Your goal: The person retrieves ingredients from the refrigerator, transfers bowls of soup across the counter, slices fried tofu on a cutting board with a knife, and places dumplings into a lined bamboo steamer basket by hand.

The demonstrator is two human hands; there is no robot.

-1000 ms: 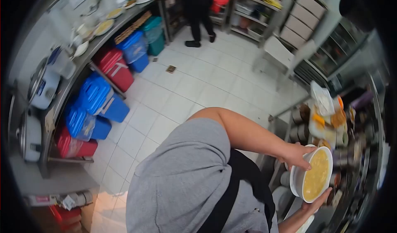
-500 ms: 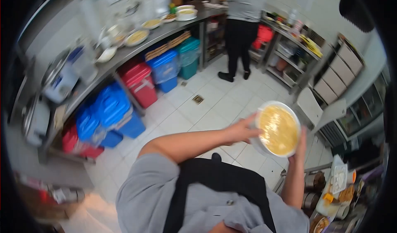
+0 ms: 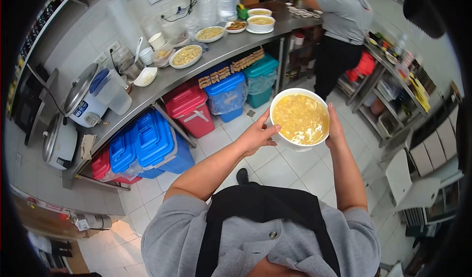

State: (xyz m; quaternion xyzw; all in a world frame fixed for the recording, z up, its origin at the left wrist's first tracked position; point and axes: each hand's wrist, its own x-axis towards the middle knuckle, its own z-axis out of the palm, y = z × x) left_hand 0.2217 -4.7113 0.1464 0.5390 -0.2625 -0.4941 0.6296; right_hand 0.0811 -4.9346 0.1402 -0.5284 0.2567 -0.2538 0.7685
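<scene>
A white bowl (image 3: 300, 145) full of thick yellow soup (image 3: 301, 118) is held out in front of my chest. My left hand (image 3: 258, 135) grips its left side, thumb at the rim and the other fingers under the wall. Against the right side presses my right hand (image 3: 336, 127), its fingers partly hidden behind the bowl. The soup reaches close to the rim, and the bowl looks nearly level.
Along the left runs a steel counter (image 3: 162, 82) with noodle plates (image 3: 186, 56), soup bowls (image 3: 260, 24) and a rice cooker (image 3: 84, 100). Lidded bins (image 3: 187, 107) stand beneath it. A co-worker (image 3: 341, 26) stands at the back. White chairs (image 3: 408, 188) are at right.
The bowl has moved left and slightly up in view, still between both hands. My view has turned to the right-hand side less, showing more of the counter; the co-worker appears farther right.
</scene>
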